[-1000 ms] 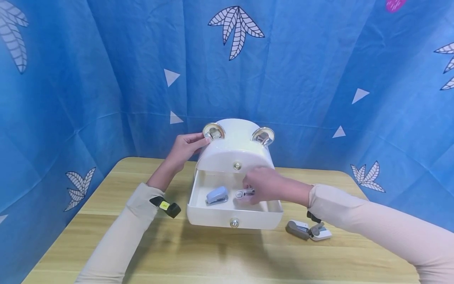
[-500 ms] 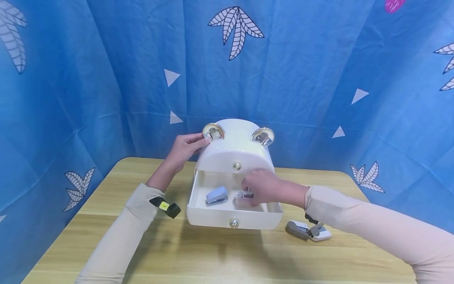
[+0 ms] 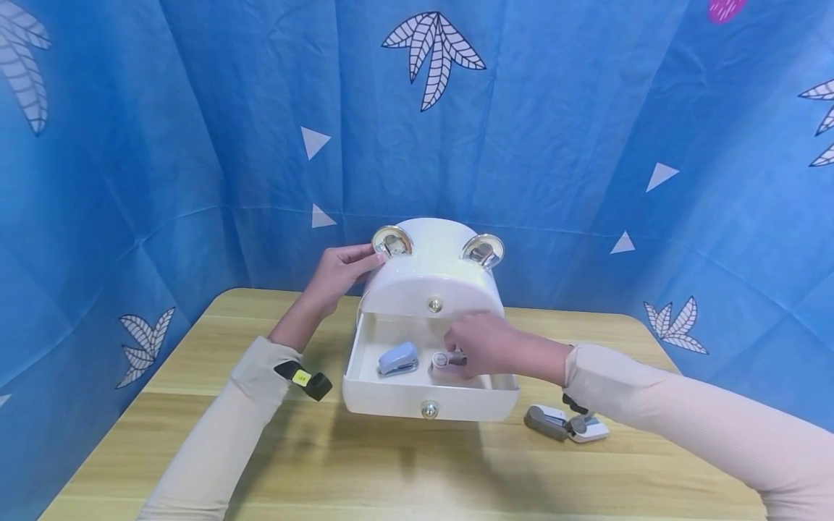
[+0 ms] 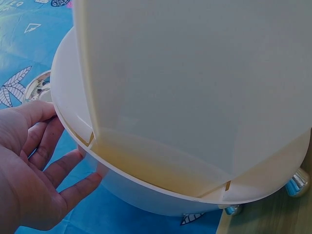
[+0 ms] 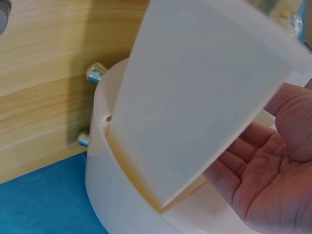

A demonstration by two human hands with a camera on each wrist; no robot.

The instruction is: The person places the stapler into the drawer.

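In the head view, the curtain [image 3: 554, 159] is blue, with white leaves [image 3: 437, 66] outlined in dark colour, white triangles [image 3: 315, 142] and, at two o'clock, one pink patch [image 3: 725, 9]. The cabinet [image 3: 433, 250] and its drawer [image 3: 384, 399] are plain white. One stapler [image 3: 398, 359] is pale violet-blue; the small stapler [image 3: 440, 359], at three o'clock from it, is whitish and grey. The table [image 3: 365, 481] shows yellowish wood grain, and the sleeves [image 3: 215, 441] are cream.

A curtained-off booth, by its look: leaf-printed blue cloth [image 3: 560, 145] from nine o'clock through twelve to three, wood-grain table [image 3: 391, 477] at six
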